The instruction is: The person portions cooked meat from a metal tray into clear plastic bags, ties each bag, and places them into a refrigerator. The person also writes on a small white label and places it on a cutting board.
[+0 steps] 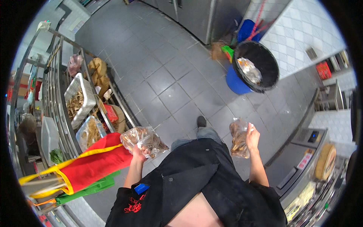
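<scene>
My left hand (pixel 139 152) grips the gathered neck of a clear plastic bag (pixel 150 139) filled with brown food pieces. That bag hangs beside a red cloth bag with yellow trim (pixel 99 161). On the other side, my right hand (pixel 252 136) is closed around the top of a second clear plastic bag (pixel 237 139), also holding brown contents. It hangs over the floor, apart from the first one. What exactly the brown pieces are cannot be made out through the plastic.
Along the left stands a metal rack (pixel 61 85) with a white basket of dried brown pieces (pixel 76 105). Ahead to the right, a black-lined blue bin (pixel 241 82) contains rubbish. A grey tiled floor (pixel 170 85) leads past steel cabinets (pixel 192 17). A steel counter fridge (pixel 286 167) stands at right.
</scene>
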A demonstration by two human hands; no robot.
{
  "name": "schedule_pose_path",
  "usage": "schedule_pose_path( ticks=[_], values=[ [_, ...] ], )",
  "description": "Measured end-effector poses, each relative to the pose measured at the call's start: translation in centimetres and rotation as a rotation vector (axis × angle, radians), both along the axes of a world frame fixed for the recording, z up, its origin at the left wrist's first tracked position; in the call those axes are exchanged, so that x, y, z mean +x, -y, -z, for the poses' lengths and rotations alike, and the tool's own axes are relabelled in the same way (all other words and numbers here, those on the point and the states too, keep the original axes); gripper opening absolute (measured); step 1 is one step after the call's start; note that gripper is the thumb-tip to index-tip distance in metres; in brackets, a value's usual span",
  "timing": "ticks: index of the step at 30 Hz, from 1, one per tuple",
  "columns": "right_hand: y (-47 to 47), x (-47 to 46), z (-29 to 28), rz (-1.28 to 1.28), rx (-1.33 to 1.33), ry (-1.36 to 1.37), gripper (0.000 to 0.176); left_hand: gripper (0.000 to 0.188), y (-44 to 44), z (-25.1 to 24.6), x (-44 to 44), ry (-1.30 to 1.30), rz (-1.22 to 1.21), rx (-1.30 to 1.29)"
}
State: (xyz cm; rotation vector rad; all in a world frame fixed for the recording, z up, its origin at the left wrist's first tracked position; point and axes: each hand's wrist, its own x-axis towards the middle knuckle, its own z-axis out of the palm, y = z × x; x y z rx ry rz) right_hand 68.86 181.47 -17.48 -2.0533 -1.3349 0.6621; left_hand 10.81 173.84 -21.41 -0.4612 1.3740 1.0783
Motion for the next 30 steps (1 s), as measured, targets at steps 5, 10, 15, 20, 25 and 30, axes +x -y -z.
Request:
schedule_pose_path(
  ticks=[5, 10, 15, 20, 25, 30],
  values=[
    [-17.8, -3.2, 3.1, -0.091, -0.007, 0.106, 0.050, 0.038, -3.6, 1.5, -3.4, 0.052, -0.091, -0.061],
    [-35.9, -7.8, 6.0, -0.020, 0.042, -0.086, 0.053, 0.042, -10.7, 6.6, -6.4, -0.025, -0.116, -0.363],
    [-53.5, -15.9, 4.1, -0.170, 0.160, 0.094, 0.045, 0.041, -21.6, 8.1, -10.3, 0.019, -0.168, -0.354],
    [-71.8, -23.6, 1.3, -0.316, 0.343, 0.183, 0.033, 0.039, -35.7, 7.9, -16.6, 0.027, -0.223, -0.290],
    [-88.8, -30.9, 1.7, -0.300, -0.101, -0.007, 0.045, 0.038, -49.9, 9.1, -23.6, 0.004, -0.275, -0.249],
    [-106.2, -41.7, 7.9, -0.408, -0.102, 0.181, 0.048, 0.037, -64.5, 11.0, -29.4, 0.004, -0.367, -0.252]
  ],
)
